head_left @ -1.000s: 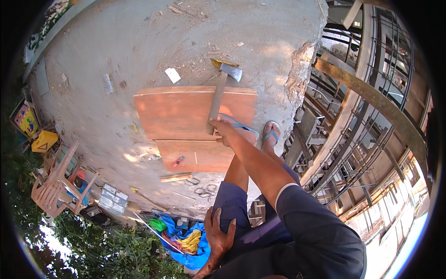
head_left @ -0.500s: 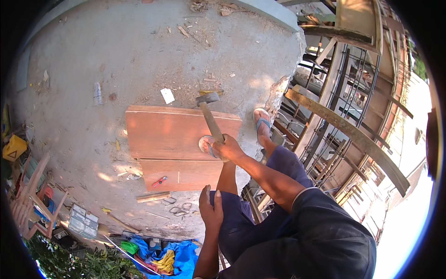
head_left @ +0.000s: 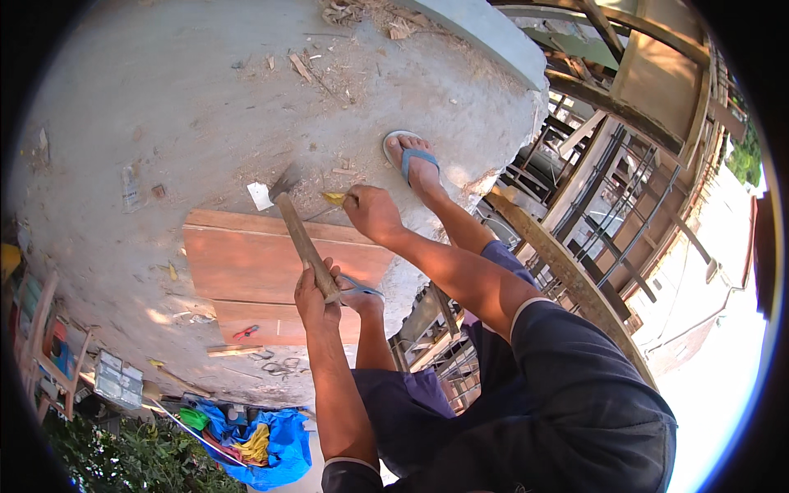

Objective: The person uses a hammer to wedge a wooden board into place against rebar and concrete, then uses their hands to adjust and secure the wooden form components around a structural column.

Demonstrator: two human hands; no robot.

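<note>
My left hand (head_left: pixel 316 289) is wrapped round the lower end of the wooden handle of a hatchet (head_left: pixel 299 229). Its dark metal head lies beyond the far edge of a reddish-brown wooden panel (head_left: pixel 238 254). My right hand (head_left: pixel 376 215) is closed in a fist low over the floor past that edge. A yellowish strip (head_left: pixel 334 198) shows at its fingers; whether they grip it is hidden. One sandalled foot (head_left: pixel 360 297) rests by the panel's right side, the other (head_left: pixel 413 156) on the concrete farther off. A red cutter-like tool (head_left: pixel 246 332) lies on the panel's near part.
A white card (head_left: pixel 260 195) and wood shavings lie on the concrete floor (head_left: pixel 197 107). The floor breaks off at the right, beside timber beams (head_left: pixel 575 251) and steel bars. At lower left are a blue tarp (head_left: pixel 283 456), a clear box (head_left: pixel 120 380) and a wooden chair (head_left: pixel 62 361).
The hatchet has passed from my right hand to my left. My right hand has reached forward to the yellowish strip. The view has shifted, and the far foot has stepped forward.
</note>
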